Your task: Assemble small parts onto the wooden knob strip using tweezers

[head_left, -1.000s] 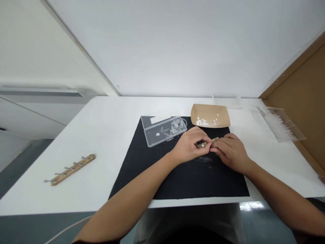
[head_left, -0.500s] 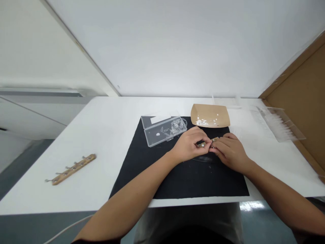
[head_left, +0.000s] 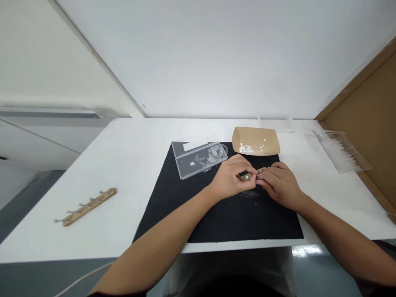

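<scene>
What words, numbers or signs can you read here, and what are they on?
None that can be read.
White label at the clear plastic box: any print is too small to make out.
Small piece between the left hand and right hand: partly hidden, too small to read.
Brown paper tray: no writing shows.
</scene>
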